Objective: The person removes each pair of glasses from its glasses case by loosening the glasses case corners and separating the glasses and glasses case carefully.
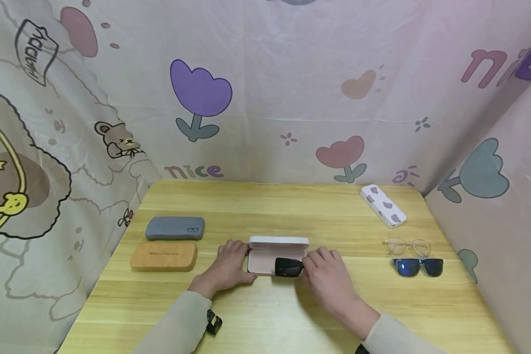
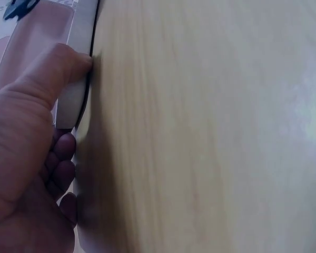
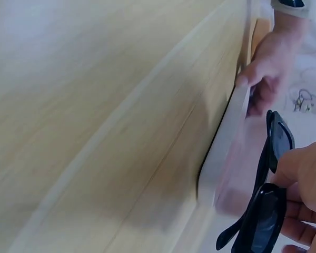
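A white glasses case [image 1: 278,241] with a pale pink lining lies on the table with its lid raised. My left hand [image 1: 230,265] grips the case's left end. In the left wrist view its thumb [image 2: 68,60] presses the front wall, while the other fingers curl beside the end. Black sunglasses [image 1: 288,267] are held in my right hand [image 1: 329,278], over the right part of the case. From the right wrist, that hand's thumb and fingers pinch the sunglasses [image 3: 266,216] near the bridge, with a temple arm folded across behind the lenses.
At left on the wooden table [image 1: 265,314] lie a grey glasses case [image 1: 172,228] and an orange-brown case [image 1: 163,256]. On the right are a white patterned case [image 1: 383,205], thin-framed glasses [image 1: 408,247] and blue-lensed sunglasses [image 1: 418,267]. Printed curtains [image 1: 265,98] surround the table.
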Available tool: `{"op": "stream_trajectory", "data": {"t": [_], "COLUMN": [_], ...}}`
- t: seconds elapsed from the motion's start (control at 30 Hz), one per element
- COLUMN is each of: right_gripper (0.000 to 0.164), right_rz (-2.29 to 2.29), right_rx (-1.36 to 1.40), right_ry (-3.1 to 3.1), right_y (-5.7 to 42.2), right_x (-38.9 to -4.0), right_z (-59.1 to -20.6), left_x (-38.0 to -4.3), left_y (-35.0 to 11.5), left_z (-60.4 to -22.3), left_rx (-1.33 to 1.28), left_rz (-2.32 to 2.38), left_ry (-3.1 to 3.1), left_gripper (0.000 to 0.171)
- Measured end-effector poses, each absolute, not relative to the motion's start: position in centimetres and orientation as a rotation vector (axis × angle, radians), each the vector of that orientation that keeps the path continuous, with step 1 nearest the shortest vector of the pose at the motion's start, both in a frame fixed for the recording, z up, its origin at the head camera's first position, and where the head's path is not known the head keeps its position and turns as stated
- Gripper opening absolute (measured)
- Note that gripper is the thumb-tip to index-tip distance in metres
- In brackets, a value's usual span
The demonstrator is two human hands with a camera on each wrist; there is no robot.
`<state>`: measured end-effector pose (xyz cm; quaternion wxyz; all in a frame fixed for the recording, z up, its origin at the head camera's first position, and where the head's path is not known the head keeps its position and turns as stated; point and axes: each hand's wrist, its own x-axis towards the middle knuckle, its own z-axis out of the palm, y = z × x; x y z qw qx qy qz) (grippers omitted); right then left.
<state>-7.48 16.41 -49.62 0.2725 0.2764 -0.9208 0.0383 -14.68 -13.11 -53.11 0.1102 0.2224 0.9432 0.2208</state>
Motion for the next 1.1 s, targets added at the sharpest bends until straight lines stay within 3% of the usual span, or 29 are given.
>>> {"op": "stream_trajectory", "data": {"t": [0.17, 0.77, 1.1], "right_gripper": [0.007, 0.019, 0.017], "right_rz": [0.113, 0.074, 0.047], "right_rx": [0.706, 0.492, 0.33], "right_ry": [-2.479, -2.617, -2.747], "right_y": [18.8, 26.6, 29.0], "right_x": [-7.5, -10.0, -11.7], "right_z": [-49.4, -51.4, -52.3], "left_x": [-14.8, -14.8, -14.8], "left_y": [-13.1, -13.0, -13.0], "left_z": [-53.0, -53.2, -53.1], "left_rx": [0.663, 0.653, 0.64], "left_rz": [0.648, 0.64, 0.644], "left_ry": [2.776, 2.77, 2.76], "left_gripper": [0.084, 0.086, 0.083]}}
